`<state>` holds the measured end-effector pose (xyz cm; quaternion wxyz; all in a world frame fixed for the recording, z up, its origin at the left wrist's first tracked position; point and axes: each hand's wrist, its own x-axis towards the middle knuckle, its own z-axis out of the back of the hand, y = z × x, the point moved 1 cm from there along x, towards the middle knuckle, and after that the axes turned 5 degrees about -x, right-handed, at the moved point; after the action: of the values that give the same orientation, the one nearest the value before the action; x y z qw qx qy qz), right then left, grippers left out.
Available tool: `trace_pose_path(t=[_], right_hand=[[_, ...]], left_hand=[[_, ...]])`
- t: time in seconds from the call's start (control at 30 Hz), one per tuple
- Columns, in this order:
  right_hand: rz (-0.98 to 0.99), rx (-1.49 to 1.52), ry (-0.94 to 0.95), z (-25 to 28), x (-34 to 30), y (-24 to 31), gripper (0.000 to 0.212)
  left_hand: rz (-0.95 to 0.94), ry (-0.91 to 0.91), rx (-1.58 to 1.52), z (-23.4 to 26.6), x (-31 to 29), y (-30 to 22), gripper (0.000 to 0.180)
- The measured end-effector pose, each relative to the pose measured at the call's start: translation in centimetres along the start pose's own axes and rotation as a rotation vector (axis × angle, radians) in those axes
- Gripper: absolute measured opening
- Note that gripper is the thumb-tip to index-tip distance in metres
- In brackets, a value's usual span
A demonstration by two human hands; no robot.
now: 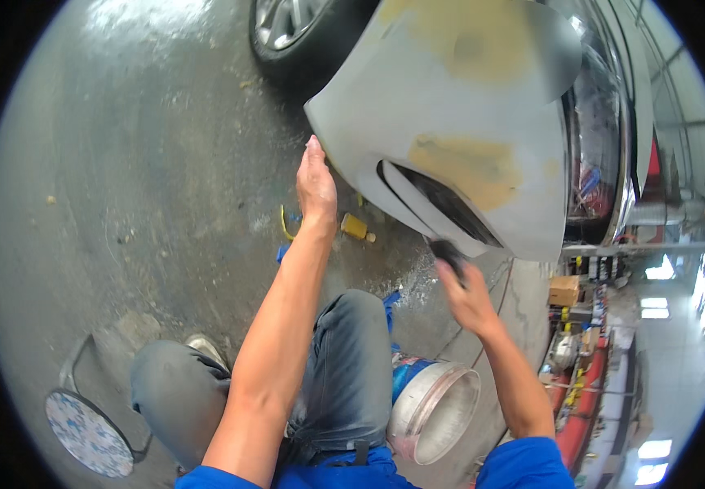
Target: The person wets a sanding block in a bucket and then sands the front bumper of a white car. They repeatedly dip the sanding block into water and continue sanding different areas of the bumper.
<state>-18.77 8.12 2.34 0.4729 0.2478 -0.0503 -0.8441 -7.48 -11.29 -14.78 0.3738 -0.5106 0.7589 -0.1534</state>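
A light grey car body panel (pixel 385 106) with yellow-tan filler patches (pixel 475 169) fills the upper right. A long dark slot (pixel 442 200) is cut into it. My left hand (pixel 317 183) is held upright at the panel's left edge, its fingers stretched out and nothing in them. It seems to touch that edge. My right hand (pixel 470 301) is closed around a short black-handled tool (pixel 448 254). The tool's tip is close to the panel's lower edge, below the slot. Motion blurs the tool, so its exact kind cannot be told.
A yellow bottle (pixel 354 226) lies on the floor under the panel. A wheel (pixel 303 37) stands at the top. A whitish bucket (pixel 438 416) is beside my right knee, and a round stool (pixel 90 432) is at lower left. Shelves with a cardboard box (pixel 564 291) stand at right.
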Motion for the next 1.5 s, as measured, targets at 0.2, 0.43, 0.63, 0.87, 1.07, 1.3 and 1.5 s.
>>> trace_pose_path(t=[0.2,0.43,0.63,0.87,1.07,1.3,1.5], right_hand=[[-0.413,1.638,-0.454,-0.8,-20.4,-19.6,0.036],[-0.801,2.124,-0.681,-19.8,-30.8,-30.3,0.035],[-1.006,1.917,-0.106,-37.8,-30.5,-44.9,0.038],[-1.109,1.887,-0.275,-36.3,-25.2,-35.2,0.037],[-0.938,2.254,-0.285,-29.5,-30.8,-39.7,0.055],[-0.617,2.03,-0.676,-8.9,-24.8,-31.5,0.045],[0.057,2.107,-0.504,10.1,-11.4,-12.7,0.034]], left_hand=[[-0.794,0.317,0.717,-9.3,-3.2,-4.6,0.054],[-1.548,0.981,1.354,-20.4,-7.4,-4.4,0.063],[-1.882,0.947,1.569,-21.4,-6.5,-2.3,0.057],[-1.941,1.045,1.804,-19.8,-6.0,-3.9,0.06],[-1.978,1.073,1.775,-20.5,-6.5,-3.3,0.063],[-1.917,1.155,1.867,-20.9,-8.0,-4.8,0.066],[-2.017,1.226,1.968,-20.9,-8.4,-8.2,0.069]])
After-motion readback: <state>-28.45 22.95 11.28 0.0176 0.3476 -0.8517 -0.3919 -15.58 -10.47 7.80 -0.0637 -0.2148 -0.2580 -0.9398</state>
